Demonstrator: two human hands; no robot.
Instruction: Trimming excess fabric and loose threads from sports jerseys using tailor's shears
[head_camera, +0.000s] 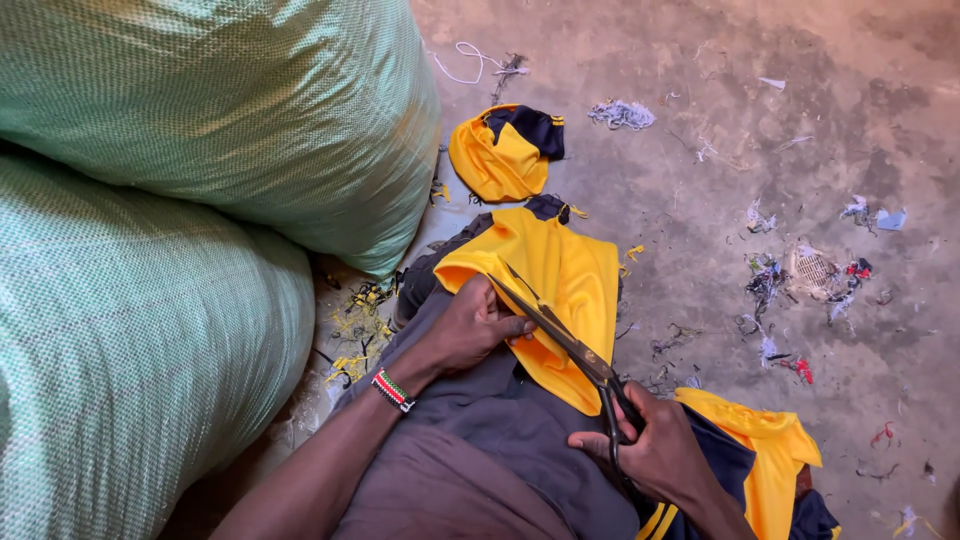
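Two big green woven sacks (150, 200) are filling the frame from 9 to 11 o'clock, pressing against each other. Person is sitting on the scrap-strewn concrete floor (800, 120), grey trousers (500, 430) at 6. Yellow fabric piece (550, 290) is lying over the knee at centre. Second yellow-and-navy garment (760, 460) is sitting at 4 o'clock, a smaller bundle (505, 150) at 12. Left hand (470, 330) is pinching the yellow fabric's edge, fingers curled shut on it. Right hand (650, 450) is gripping the scissors (565, 335), blades parted narrow, tips over the cloth.
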